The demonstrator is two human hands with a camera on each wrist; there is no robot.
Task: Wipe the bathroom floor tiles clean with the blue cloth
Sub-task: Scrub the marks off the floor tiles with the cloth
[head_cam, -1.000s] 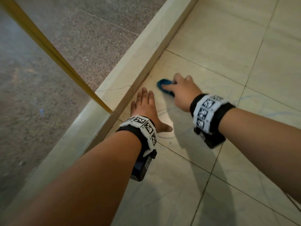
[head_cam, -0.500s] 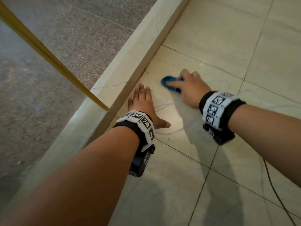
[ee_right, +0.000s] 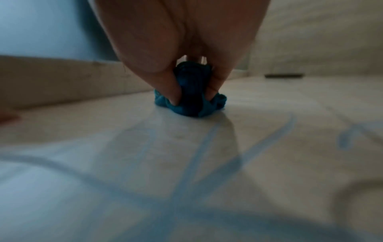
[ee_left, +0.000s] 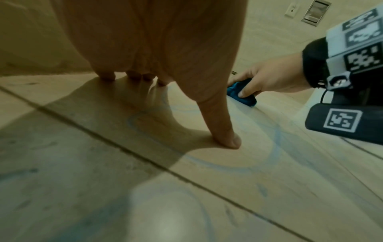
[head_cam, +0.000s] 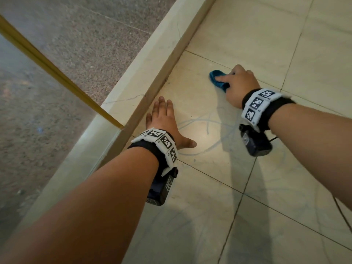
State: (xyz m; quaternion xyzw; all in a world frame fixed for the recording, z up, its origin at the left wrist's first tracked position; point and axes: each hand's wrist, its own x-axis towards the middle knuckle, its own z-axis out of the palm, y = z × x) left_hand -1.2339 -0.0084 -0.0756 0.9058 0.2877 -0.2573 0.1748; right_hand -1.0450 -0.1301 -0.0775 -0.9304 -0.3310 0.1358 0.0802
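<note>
Most of the blue cloth (head_cam: 217, 79) lies hidden under the right hand (head_cam: 239, 85), only its far-left end showing. The right wrist view blurs the near floor tiles (ee_right: 186, 188). Both forearms run off the head view's near edge.

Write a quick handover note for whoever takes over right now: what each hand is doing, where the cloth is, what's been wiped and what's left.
Right hand: grips the bunched blue cloth, pressed on the floor tile near the raised marble curb.
Left hand: flat on the same tile, fingers straight, bracing.
Done: cannot tell how much is already wiped.
Left: faint blue scribble marks between the hands and nearer the person, plus fainter smears on the closer tiles.
</note>
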